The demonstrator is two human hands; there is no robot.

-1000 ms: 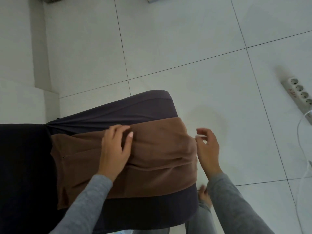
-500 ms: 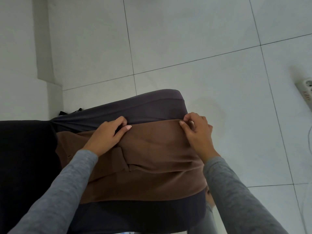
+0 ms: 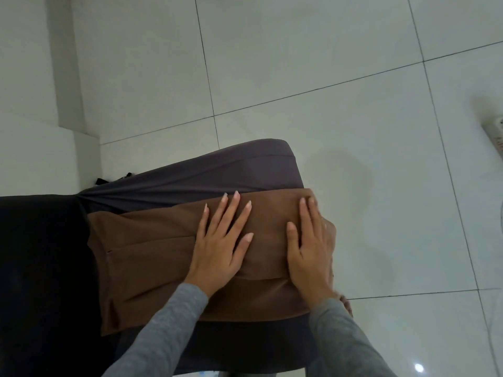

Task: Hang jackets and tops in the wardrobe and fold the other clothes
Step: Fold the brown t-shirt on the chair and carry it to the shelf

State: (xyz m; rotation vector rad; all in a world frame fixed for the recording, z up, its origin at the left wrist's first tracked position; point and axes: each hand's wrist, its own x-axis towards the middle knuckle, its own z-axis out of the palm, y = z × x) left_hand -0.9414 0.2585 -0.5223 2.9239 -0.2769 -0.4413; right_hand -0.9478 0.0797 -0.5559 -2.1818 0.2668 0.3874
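A brown garment [image 3: 152, 257] lies folded across a dark grey cushioned seat [image 3: 245, 164]. My left hand [image 3: 220, 240] lies flat on the middle of the brown cloth with its fingers spread and straight. Flat beside it, my right hand [image 3: 310, 248] presses the garment's right edge, fingers straight and pointing away from me. Both grey sleeves come in from the bottom of the view. The far edge of the folded garment runs just past my fingertips.
Black fabric [image 3: 40, 268] covers the left side next to the seat. White floor tiles [image 3: 299, 63] spread beyond it. A white power strip [image 3: 496, 134] lies at the right edge. A bare foot [image 3: 345, 306] shows below my right wrist.
Both hands pinched the garment's far edge half a second ago; now they lie flat and pressed on the folded cloth. The view has shifted slightly.
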